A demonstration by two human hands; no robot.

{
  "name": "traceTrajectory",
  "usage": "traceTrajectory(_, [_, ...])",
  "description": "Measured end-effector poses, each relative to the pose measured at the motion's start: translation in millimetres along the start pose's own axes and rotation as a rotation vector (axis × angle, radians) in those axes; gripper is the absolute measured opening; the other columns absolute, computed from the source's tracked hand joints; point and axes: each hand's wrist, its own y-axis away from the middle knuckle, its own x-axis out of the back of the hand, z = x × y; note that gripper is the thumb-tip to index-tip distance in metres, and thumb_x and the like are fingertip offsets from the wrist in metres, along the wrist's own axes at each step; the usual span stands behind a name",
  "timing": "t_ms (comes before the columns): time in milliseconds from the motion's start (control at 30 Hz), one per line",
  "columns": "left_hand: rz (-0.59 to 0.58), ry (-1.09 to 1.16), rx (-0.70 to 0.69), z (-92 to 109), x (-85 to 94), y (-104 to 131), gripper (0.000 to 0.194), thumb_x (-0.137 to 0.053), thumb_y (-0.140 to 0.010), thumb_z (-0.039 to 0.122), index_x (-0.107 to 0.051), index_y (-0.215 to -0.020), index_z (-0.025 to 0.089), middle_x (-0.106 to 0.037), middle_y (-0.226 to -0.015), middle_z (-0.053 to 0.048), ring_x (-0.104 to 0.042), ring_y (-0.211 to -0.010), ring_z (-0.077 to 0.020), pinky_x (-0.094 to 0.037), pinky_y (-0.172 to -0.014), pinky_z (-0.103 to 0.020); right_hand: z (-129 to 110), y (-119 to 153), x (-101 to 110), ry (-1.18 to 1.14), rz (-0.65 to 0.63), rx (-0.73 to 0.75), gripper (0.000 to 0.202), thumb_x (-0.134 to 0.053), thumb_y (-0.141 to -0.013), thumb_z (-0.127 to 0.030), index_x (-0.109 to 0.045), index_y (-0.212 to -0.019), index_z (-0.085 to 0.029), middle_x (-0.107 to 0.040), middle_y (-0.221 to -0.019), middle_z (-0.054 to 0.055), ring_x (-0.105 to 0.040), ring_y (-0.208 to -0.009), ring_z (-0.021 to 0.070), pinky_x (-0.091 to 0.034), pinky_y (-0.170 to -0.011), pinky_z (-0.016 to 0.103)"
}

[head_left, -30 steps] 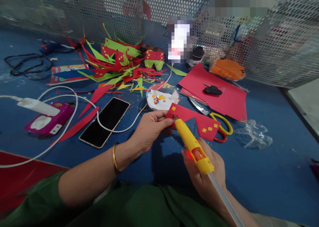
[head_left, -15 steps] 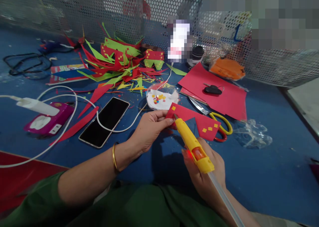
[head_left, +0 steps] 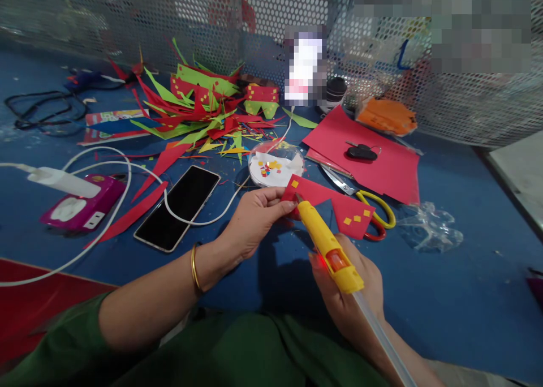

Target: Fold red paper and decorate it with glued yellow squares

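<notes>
My left hand [head_left: 257,220] pinches the left end of a red paper cutout [head_left: 316,191] between thumb and fingers. Small yellow paper squares dot the cutout, and a triangular notch shows in its lower edge. My right hand [head_left: 356,279] is wrapped round a yellow hot glue gun [head_left: 324,234], with a long clear glue stick [head_left: 384,339] coming out of its back. The gun's nozzle meets the cutout close to my left thumb. Just behind the cutout sits a clear round dish [head_left: 253,175] holding white paper and small coloured bits.
Scissors [head_left: 384,206] lie right of the cutout, by red sheets [head_left: 382,175] bearing a black key [head_left: 362,151]. A phone [head_left: 178,206], white cable [head_left: 212,222] and purple socket box [head_left: 85,206] lie left. Paper strips [head_left: 199,115] heap behind; a lit phone [head_left: 304,64] stands by the mesh.
Almost nothing differs. Both hands, the glue gun and the red cutout hold nearly the same place; the view has shifted very slightly.
</notes>
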Motion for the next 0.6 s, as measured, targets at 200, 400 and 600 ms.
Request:
traceTrajectory(200, [0.010, 0.006, -0.002, -0.1, -0.4, 0.0, 0.020, -0.078, -0.074, 0.021, -0.078, -0.093, 0.017, -0.078, -0.087, -0.005, -0.071, -0.075, -0.0145, -0.054, -0.062, -0.021, -1.0, -0.4, 0.0, 0.002, 0.011, 0.014, 0.018, -0.049, -0.097, -0.036, -0.051, -0.085, -0.022, -0.055, -0.062, -0.004, -0.053, -0.048, 0.0113, -0.038, -0.047, 0.023])
traceTrajectory(400, [0.001, -0.008, -0.001, 0.6, -0.1, 0.3, 0.020, -0.077, -0.074, 0.022, -0.077, -0.093, 0.016, -0.078, -0.087, -0.005, -0.072, -0.077, -0.0155, -0.053, -0.062, -0.021, -1.6, -0.4, 1.4, 0.003, 0.022, 0.026, 0.017, -0.050, -0.097, -0.035, -0.052, -0.086, -0.022, -0.056, -0.064, -0.003, -0.056, -0.051, 0.0116, -0.040, -0.049, 0.022])
traceTrajectory(600, [-0.002, 0.000, -0.003, -1.0, 1.0, -0.9, 0.022, -0.079, -0.073, 0.024, -0.078, -0.093, 0.016, -0.078, -0.087, -0.005, -0.071, -0.076, -0.0152, -0.054, -0.063, -0.022, -0.2, -0.1, -0.4, 0.028, 0.026, 0.015, 0.020, -0.049, -0.098, -0.037, -0.053, -0.087, -0.021, -0.055, -0.061, -0.003, -0.054, -0.048, 0.0120, -0.037, -0.047, 0.023])
